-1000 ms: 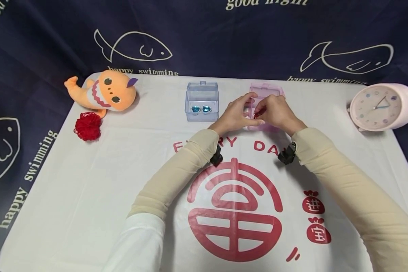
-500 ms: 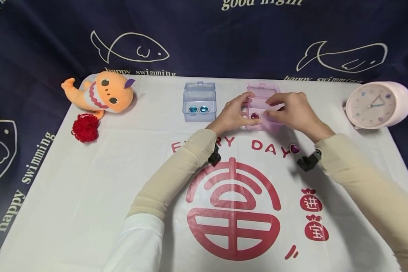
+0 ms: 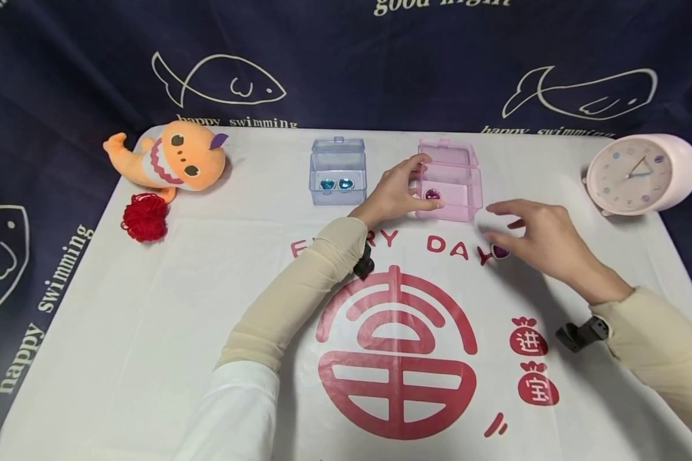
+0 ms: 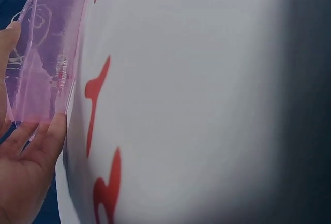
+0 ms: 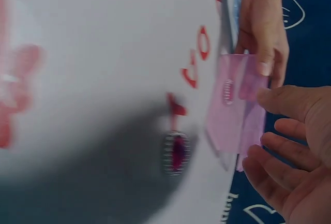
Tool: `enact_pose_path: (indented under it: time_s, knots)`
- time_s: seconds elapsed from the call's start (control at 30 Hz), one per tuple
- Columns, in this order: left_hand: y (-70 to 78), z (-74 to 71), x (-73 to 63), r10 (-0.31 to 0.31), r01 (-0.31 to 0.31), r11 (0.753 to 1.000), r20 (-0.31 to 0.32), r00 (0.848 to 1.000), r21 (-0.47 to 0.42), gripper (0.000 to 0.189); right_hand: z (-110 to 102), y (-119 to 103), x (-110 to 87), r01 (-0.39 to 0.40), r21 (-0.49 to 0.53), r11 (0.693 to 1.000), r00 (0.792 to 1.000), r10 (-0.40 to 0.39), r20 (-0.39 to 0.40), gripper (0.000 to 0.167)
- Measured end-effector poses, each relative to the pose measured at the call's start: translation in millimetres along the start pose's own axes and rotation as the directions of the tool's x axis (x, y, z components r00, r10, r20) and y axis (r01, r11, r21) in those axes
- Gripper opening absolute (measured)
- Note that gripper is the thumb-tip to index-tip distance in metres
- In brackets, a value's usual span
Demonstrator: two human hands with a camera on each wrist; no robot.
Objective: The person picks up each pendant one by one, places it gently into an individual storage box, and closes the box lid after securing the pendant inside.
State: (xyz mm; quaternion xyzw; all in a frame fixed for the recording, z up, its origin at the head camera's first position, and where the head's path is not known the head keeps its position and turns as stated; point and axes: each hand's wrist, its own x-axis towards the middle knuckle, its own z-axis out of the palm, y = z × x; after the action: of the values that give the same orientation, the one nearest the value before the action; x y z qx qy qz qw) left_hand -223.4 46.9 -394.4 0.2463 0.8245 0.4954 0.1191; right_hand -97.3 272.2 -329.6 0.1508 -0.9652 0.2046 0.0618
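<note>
Head view: L hand holds pink box (lid up)

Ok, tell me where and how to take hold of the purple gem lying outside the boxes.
Probably pinch the purple gem by opposite edges of its pale rim, coming from above with the right hand. The gem lies low on the white table, with no other thing against its rim, and that hand hovers nearest.
</note>
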Motion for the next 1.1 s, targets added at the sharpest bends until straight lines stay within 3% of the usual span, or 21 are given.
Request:
enact_pose_path:
  time_s: [0.17,0.43,0.63,0.87,1.1]
  knots:
    - [0.9,-1.9,0.1,-0.01,0.01,1.0,0.006,1.0,0.009,0.084,11.2,5.8,-18.4,-0.042,-0.006,0.999,0.999,0.042,0.002,0.042]
    - [0.1,-1.7,1.0,-0.026,0.026,1.0,0.014,1.0,0.004,0.086,30.3,16.2,-32.7,-0.049,-0.039,0.998,0.999,0.048,-0.011,0.042]
    - [0.0,-0.8,1.0,-0.029,0.029,0.999,0.013,0.999,0.032,0.085,35.2,21.0,-36.9,-0.056,-0.056,0.997,0.998,0.057,0.016,0.038]
    - [0.3,-1.2,0.5,-0.029,0.029,1.0,0.019,0.999,0.003,0.085,36.5,23.1,-38.1,-0.045,-0.069,0.997,0.999,0.046,0.007,0.029]
    - [0.5,-1.2,1.2,-0.036,0.035,0.997,0.014,0.999,0.071,0.086,37.7,22.0,-38.4,-0.033,-0.07,0.997,0.999,0.033,0.0,0.027]
